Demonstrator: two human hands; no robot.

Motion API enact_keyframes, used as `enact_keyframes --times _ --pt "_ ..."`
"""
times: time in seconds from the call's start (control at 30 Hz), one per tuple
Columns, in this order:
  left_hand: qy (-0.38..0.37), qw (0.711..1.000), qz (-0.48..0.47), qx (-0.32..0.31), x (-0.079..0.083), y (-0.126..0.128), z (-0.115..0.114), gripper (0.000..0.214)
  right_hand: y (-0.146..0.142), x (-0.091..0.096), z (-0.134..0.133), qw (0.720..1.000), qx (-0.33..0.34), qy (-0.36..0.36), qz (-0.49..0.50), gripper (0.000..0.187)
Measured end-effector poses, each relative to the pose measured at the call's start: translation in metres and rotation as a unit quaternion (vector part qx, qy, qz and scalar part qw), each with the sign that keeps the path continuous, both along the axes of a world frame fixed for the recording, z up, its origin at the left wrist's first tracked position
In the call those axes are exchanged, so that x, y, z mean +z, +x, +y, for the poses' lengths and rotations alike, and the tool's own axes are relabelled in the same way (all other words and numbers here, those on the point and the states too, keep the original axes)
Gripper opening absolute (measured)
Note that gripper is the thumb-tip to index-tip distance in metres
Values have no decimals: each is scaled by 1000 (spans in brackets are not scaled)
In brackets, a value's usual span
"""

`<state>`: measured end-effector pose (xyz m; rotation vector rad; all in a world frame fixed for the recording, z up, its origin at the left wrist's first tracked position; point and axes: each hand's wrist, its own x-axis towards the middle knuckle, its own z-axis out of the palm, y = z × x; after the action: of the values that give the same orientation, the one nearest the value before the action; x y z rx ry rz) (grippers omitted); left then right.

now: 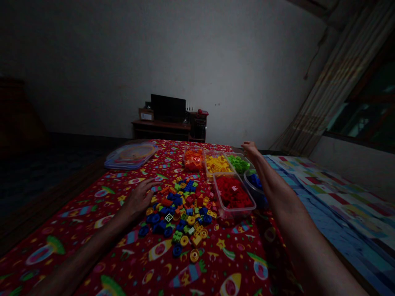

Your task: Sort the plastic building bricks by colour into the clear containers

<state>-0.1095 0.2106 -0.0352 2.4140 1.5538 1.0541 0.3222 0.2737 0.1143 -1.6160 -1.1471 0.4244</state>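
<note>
My left hand (143, 195) rests at the left edge of a loose pile of toy building bricks (188, 205), its fingers stretched out and nothing visible in them. The pile mixes blue, yellow, orange, red and green bricks with some round pieces. My right hand (251, 149) is raised above the far side of the box of green bricks (239, 163). Its fingers look pinched together; whatever they hold is too small to make out. Closer to me, below that arm, are a box of red bricks (232, 192) and a round tub of blue bricks (254, 181).
A box of yellow bricks (217, 163) and a container of orange bricks (194, 160) stand along the far side. Stacked plastic lids (131, 155) lie at the far left of the red patterned cloth (123, 255). Behind is a desk with a monitor (168, 107).
</note>
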Motion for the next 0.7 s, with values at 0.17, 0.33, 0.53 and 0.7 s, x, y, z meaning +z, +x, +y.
enact_keyframes --times 0.17,0.33,0.53,0.7 --pt "-17 1000 3 -12 1 3 -2 41 -18 9 -16 994 55 25 86 23" --pt "-25 999 -8 -42 1 10 -6 41 -70 -7 -63 953 230 50 189 12" --pt "-55 996 -25 -72 12 22 -18 43 -140 -47 -99 939 341 9 -31 18" --pt "-57 994 -60 -65 28 42 -13 40 -169 -71 -90 921 219 -25 -321 28"
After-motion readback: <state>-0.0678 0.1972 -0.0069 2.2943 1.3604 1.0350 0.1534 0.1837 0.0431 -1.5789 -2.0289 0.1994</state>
